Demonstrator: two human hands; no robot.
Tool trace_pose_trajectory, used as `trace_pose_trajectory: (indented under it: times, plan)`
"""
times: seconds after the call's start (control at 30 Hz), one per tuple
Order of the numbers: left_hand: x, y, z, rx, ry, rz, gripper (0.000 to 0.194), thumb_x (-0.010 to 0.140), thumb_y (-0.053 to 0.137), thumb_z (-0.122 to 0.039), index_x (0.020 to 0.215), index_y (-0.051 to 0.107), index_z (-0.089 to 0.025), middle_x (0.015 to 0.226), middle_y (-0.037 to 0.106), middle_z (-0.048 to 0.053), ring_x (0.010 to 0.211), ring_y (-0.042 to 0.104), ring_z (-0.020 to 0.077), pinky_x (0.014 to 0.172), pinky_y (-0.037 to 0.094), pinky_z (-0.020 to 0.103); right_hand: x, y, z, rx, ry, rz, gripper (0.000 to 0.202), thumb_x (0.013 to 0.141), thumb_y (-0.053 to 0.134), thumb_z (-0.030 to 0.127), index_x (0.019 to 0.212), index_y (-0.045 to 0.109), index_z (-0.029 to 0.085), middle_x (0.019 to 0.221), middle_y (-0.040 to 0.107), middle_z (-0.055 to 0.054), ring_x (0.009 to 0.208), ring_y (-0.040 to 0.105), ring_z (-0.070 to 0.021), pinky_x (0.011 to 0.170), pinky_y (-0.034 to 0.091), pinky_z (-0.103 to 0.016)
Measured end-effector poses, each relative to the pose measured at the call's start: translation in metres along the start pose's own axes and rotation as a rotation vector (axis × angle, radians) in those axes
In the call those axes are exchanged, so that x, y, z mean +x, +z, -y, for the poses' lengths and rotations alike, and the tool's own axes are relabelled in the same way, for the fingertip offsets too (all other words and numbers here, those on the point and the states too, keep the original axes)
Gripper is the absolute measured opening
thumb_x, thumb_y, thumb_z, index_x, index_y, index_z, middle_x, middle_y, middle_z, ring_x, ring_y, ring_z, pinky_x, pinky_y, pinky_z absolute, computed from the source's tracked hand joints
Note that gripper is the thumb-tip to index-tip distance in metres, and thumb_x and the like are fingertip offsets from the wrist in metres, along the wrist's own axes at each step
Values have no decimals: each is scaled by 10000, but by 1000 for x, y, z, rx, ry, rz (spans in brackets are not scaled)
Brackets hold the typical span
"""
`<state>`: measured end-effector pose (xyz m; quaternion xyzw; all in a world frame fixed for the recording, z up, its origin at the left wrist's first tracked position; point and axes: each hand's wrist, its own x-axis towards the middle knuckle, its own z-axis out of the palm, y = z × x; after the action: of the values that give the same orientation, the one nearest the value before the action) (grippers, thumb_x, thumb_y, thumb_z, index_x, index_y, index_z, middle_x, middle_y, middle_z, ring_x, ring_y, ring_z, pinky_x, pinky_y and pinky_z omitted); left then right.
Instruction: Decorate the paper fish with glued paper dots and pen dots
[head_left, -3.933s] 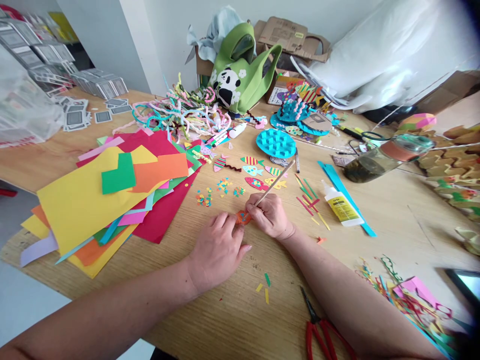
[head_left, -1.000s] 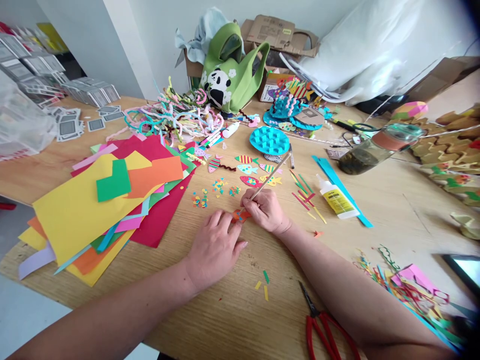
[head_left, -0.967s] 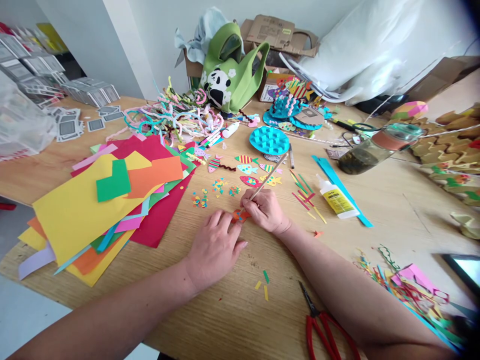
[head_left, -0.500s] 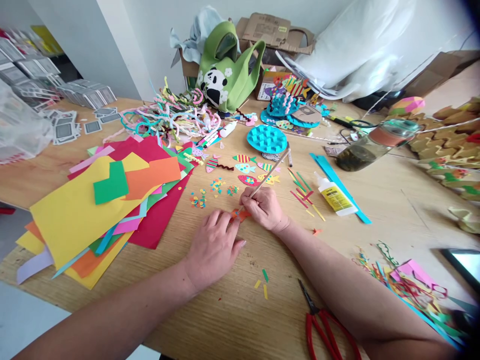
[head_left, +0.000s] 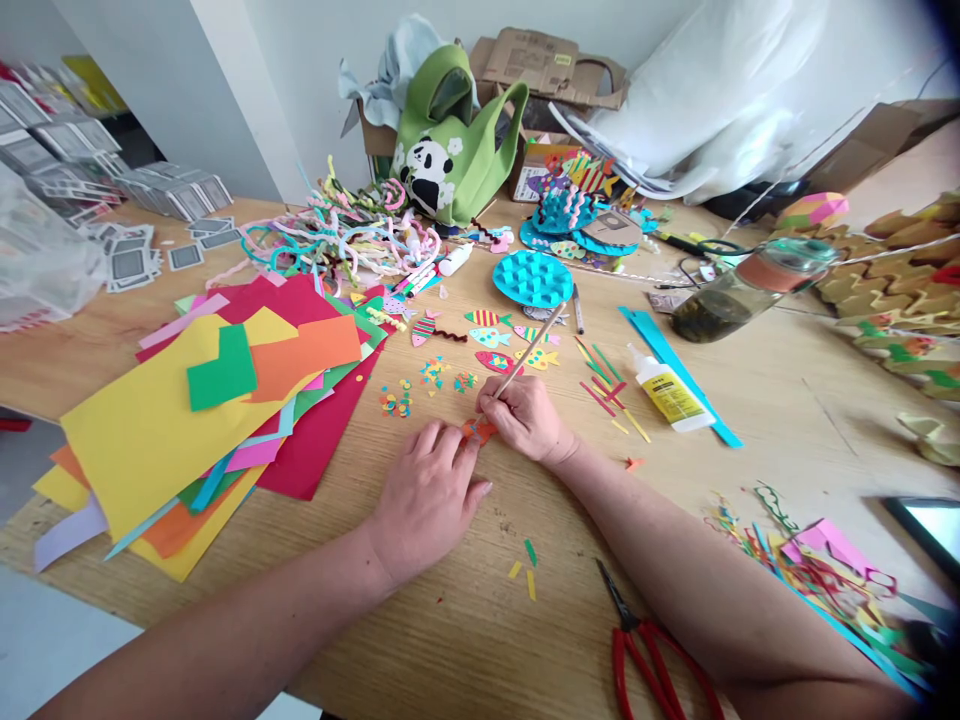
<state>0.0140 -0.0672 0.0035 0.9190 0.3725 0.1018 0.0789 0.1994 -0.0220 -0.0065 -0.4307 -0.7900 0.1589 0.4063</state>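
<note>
My right hand (head_left: pixel 521 412) is closed around a thin wooden stick (head_left: pixel 534 350), whose lower end touches a small orange paper piece (head_left: pixel 480 430) on the table. Resting palm down, my left hand (head_left: pixel 431 485) has its fingertips at the left edge of that orange piece and its thumb apart, pointing right. Part of the orange piece is hidden by my fingers. Just beyond my hands lie paper fish, among them a red one (head_left: pixel 494 362) and a yellow one (head_left: pixel 537 358). Small piles of paper dots (head_left: pixel 396 400) sit beyond my left hand.
Stacked coloured paper (head_left: pixel 142 410) covers the left side. A glue bottle (head_left: pixel 671 395), paper strips (head_left: pixel 604 395) and a glass jar (head_left: pixel 739 300) are at the right. Red-handled scissors (head_left: pixel 645 645) lie near my right forearm. Pipe cleaners (head_left: pixel 345 235) and a green bag (head_left: pixel 469 150) stand at the back.
The top of the stick has tipped left and toward me. My left hand has stayed in place, and my right hand has barely shifted.
</note>
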Motion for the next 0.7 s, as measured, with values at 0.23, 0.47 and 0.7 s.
trace_pose_trajectory:
  times: [0.23,0.47,0.7]
  plan:
    - [0,1,0,-17,-11,-5,391,896,613,-343,1233,548,-156,1120,557,98,1079,487,282,954,444,457,-1,1,-1,166,200,-108,247,850,440,192,650,584,179,574,581,2,497,541,-110,524,423,-238]
    - [-1,1,0,-18,-9,-9,376,903,607,-360,1216,558,-158,1139,563,103,1097,485,279,955,446,455,2,3,-5,188,316,-254,233,871,450,230,690,589,186,651,620,-15,552,582,-128,545,462,-249]
    - [-1,1,0,-21,-8,-5,372,897,617,-351,1206,562,-152,1133,568,99,1098,481,281,960,444,460,5,7,-11,53,293,-245,259,935,447,312,775,603,181,783,680,-63,606,616,-148,578,483,-273]
